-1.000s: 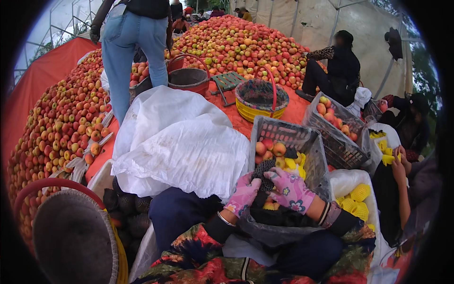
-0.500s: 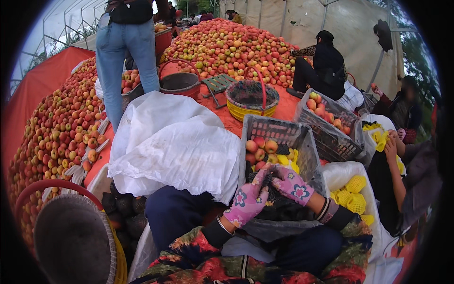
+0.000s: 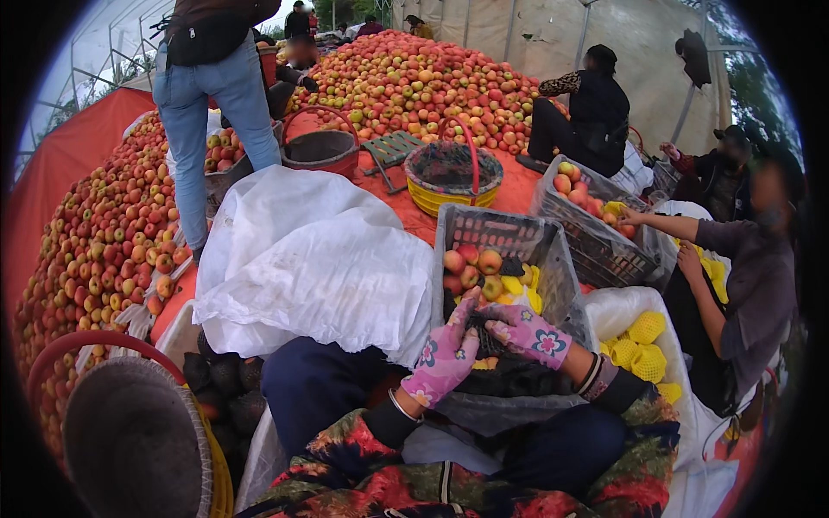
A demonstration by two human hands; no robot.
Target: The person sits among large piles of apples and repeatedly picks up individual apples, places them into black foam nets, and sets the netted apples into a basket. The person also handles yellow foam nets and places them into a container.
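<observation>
Both hands wear pink flowered gloves and meet over the near end of a dark plastic crate (image 3: 561, 259) in front of me. Between them is a black foam net sleeve (image 3: 485, 335), gripped by my left hand (image 3: 445, 356) on one side and my right hand (image 3: 534, 335) on the other. Whether an apple is inside the sleeve is hidden by the fingers. Beyond my fingers, the crate holds red-yellow apples (image 3: 467, 277) and yellow foam nets (image 3: 528, 295). Dark netting (image 3: 518, 380) lies in the crate below my hands.
A white sheet (image 3: 311, 259) covers something to my left. Nearby stand a grey-lined basket (image 3: 134, 432) and black nets (image 3: 229, 380). Yellow nets (image 3: 643, 341) fill a box at right. A co-worker (image 3: 743, 259) reaches into another apple crate (image 3: 596, 229). An apple heap (image 3: 423, 86) rises behind.
My hands stay together on the black sleeve, with fingers slightly shifted. The co-worker at right has leaned in and stretched an arm to the neighbouring crate. The standing person has shifted left.
</observation>
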